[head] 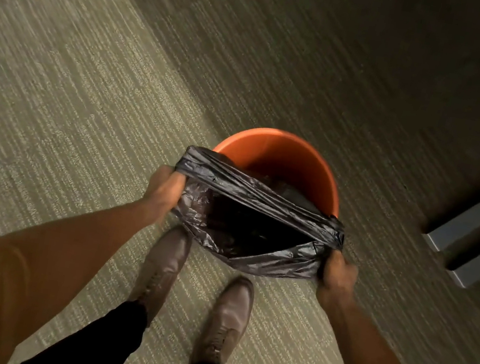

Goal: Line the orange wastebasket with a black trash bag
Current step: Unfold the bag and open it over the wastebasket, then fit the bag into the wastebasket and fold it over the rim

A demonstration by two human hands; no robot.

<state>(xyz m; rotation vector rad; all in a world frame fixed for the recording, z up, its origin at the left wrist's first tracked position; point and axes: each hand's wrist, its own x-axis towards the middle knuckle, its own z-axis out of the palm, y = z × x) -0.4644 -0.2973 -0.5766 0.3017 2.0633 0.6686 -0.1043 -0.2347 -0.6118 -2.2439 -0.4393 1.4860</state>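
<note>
An orange wastebasket (287, 155) stands on the carpet just ahead of my feet. A black trash bag (245, 217) hangs into it, its mouth stretched wide over the near half of the rim. My left hand (164, 188) grips the bag's edge at the basket's left side. My right hand (337, 277) grips the bag's edge at the near right side. The far part of the orange rim and inner wall is bare. The bag hides the basket's near wall and bottom.
Striped grey-green carpet (88, 93) covers the floor. My two brown shoes (222, 315) stand close to the basket. Grey furniture legs or panels (478, 228) stand at the right, with a pale edge at the top right corner.
</note>
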